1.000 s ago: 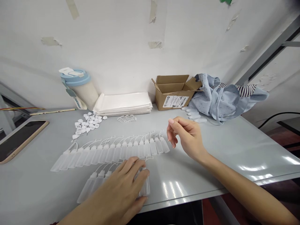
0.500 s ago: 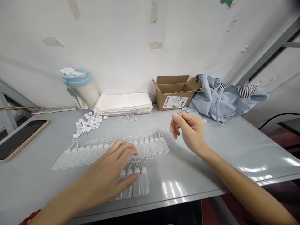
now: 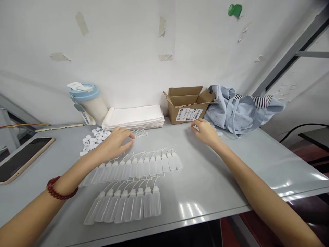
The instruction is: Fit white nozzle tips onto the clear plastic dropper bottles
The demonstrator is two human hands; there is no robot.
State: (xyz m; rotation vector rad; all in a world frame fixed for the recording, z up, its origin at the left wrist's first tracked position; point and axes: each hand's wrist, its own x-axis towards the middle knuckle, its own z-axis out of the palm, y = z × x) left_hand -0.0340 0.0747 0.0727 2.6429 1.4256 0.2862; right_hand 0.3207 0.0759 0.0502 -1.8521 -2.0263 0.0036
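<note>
My left hand (image 3: 117,143) is open, thumb and fingers apart, above the back row of bottles. Its fingertips are close to several thin white looped pieces (image 3: 141,133) on the table, not visibly holding any. Over by the cardboard box, my right hand (image 3: 205,132) has loosely bent fingers with a gap at the thumb, and nothing shows in it. Beside it lie a few translucent pieces (image 3: 219,134), partly covered by the hand. Small translucent squeeze bottles with thin white strips at their necks form a back row (image 3: 140,168) and a front row (image 3: 124,206).
White caps (image 3: 94,139) lie piled behind my left forearm. Along the wall stand a blue-lidded cup (image 3: 88,103), a stack of white envelopes (image 3: 135,116), an open cardboard box (image 3: 189,109) and a bundled blue cloth (image 3: 239,115). A phone (image 3: 23,157) lies at the left.
My left hand has moved back and left, off the front bottles, towards the looped pieces. My right hand has gone farther back, to the front of the box. The view has shifted slightly.
</note>
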